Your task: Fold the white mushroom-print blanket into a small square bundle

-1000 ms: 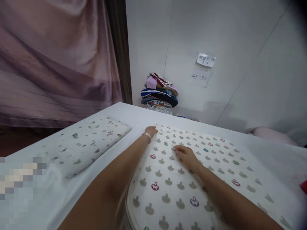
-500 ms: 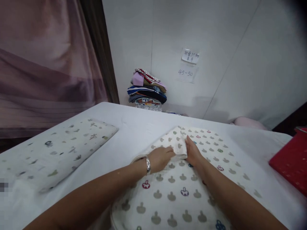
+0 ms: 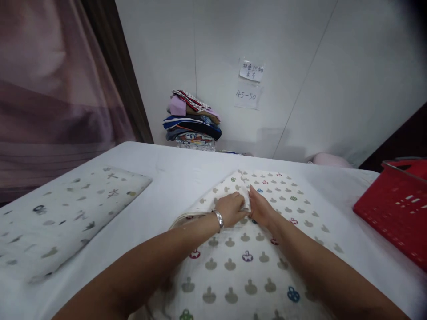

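A white cloth printed with grey and coloured mushroom shapes lies in front of me, its left part folded over in layers. My left hand, with a silver bracelet at the wrist, is closed on the folded layers near their corner. My right hand grips the same corner from the right side, its thumb up along the edge. Both hands almost touch each other there. The fingertips under the fold are hidden.
On the left of the white-covered table lies another folded cloth with a leaf-like print. A red plastic basket stands at the right edge. Behind the table rises a stack of folded textiles against the wall, below two paper notes.
My view has swung a little to the right, so more of the red basket shows. My left hand has come closer to the right at the folded corner.
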A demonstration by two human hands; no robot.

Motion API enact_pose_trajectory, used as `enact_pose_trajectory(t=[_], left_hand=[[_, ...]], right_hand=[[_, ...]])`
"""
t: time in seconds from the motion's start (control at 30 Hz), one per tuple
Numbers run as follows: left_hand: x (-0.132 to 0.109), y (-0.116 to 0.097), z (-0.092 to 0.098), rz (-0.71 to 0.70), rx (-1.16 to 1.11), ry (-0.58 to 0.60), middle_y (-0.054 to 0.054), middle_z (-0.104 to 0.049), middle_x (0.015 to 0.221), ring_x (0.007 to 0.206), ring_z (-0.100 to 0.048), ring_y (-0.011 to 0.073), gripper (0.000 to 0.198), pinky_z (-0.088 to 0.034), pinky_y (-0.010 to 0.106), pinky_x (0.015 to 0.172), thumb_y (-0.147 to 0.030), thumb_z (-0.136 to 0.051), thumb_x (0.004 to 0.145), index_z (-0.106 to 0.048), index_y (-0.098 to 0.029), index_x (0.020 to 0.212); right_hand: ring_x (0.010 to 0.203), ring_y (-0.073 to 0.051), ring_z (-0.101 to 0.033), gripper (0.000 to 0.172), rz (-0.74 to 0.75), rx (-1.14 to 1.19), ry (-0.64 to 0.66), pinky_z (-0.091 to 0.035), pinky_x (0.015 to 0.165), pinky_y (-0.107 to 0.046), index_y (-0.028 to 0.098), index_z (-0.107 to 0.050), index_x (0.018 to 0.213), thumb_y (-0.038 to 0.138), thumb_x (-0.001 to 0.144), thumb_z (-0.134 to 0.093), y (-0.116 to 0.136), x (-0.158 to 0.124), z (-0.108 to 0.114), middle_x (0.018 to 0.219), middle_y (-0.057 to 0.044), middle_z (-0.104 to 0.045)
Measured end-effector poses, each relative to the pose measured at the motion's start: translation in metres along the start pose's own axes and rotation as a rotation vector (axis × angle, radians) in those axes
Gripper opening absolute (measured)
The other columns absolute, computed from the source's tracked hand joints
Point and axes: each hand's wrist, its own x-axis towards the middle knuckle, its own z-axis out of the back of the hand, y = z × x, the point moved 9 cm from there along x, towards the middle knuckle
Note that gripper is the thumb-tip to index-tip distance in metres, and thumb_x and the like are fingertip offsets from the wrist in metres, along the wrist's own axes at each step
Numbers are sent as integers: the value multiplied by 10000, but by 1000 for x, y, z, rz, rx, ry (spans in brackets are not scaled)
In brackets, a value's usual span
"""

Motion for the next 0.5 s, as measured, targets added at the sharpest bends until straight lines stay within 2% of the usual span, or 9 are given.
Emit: enact_pose_trajectory(t=[0.13, 0.3, 0.43, 0.5], left_hand=[[-2, -5, 3, -18, 35, -15, -2, -558, 879, 810, -545, 148, 99, -404, 270, 640, -289, -445, 833, -511, -215, 830], [-9, -14, 6, -52, 113, -12, 19, -565, 941, 851, -543, 178, 181, -424, 287, 656, -370, -516, 787, -514, -205, 863], [-11, -12, 9, -18, 70, -41, 20, -578, 917, 812, -551, 172, 135, -426, 280, 637, -319, -510, 776, -530, -206, 848], [-5, 3, 22, 40, -28, -96, 3, -588, 828, 727, -550, 150, 92, -419, 266, 610, -281, -491, 777, -542, -208, 801]], right_hand=[[737, -175, -622, 411, 20, -7, 39, -489, 576, -259, 190, -560, 1101, 477, 901, -345, 2, -5, 0, 836, -54, -672], [765, -183, -624, 418, -2, -9, 85, -495, 588, -268, 192, -545, 1122, 491, 890, -366, 2, -7, -10, 869, -60, -671], [855, -183, -621, 456, 29, -9, 129, -507, 720, -301, 207, -509, 1186, 517, 885, -362, 6, -6, -18, 986, -66, -659], [910, -179, -616, 490, 33, -25, 108, -490, 805, -314, 224, -442, 1263, 523, 881, -374, 9, -8, -15, 1069, -74, -637]])
